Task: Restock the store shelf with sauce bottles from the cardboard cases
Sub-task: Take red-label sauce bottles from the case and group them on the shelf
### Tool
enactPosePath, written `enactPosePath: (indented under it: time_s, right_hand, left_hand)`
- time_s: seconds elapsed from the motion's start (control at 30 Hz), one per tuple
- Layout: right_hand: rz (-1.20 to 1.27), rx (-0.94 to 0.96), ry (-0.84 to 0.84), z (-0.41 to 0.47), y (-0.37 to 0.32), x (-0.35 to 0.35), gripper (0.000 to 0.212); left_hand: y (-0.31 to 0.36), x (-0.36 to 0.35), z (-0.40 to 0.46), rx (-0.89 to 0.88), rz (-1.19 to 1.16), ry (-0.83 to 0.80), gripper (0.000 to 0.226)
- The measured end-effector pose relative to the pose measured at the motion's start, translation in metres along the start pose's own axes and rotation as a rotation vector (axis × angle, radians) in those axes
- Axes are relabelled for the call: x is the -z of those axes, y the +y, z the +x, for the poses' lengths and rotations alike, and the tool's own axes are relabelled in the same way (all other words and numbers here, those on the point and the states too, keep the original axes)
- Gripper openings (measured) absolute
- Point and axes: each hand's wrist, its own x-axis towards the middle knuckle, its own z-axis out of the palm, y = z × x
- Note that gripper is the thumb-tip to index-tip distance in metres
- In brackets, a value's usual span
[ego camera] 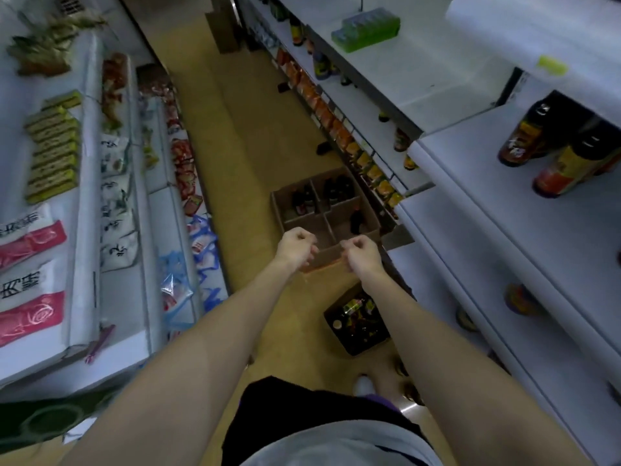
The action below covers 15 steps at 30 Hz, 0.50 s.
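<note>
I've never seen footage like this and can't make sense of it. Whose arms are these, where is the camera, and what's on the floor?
There is no machine here. A person wears a camera on the head, looking down a shop aisle. Both hands are theirs. The left hand and right hand have curled fingers and hold nothing. Below them on the floor stands a divided cardboard case with a few dark bottles. A second case sits nearer. Sauce bottles stand on the shelf at right.

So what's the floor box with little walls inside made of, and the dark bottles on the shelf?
The box looks like plain brown cardboard: matte, with thin flat dividers. The bottles look like glossy dark glass or plastic; the highlights on them cannot settle which.
</note>
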Motion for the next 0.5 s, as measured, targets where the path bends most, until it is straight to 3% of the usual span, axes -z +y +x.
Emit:
enactPosePath:
  time_s: [0.2,0.5]
  right_hand:
    - [0.037,-0.068,0.021,0.063,-0.025,-0.046,0.011]
    - [-0.05,-0.124,0.196,0.15,-0.068,-0.136,0.011]
  left_hand:
    - [0.009,0.034,0.09,0.031,-0.003,-0.009,0.02]
    - [0.036,0.086,0.234,-0.001,0.011,-0.213,0.017]
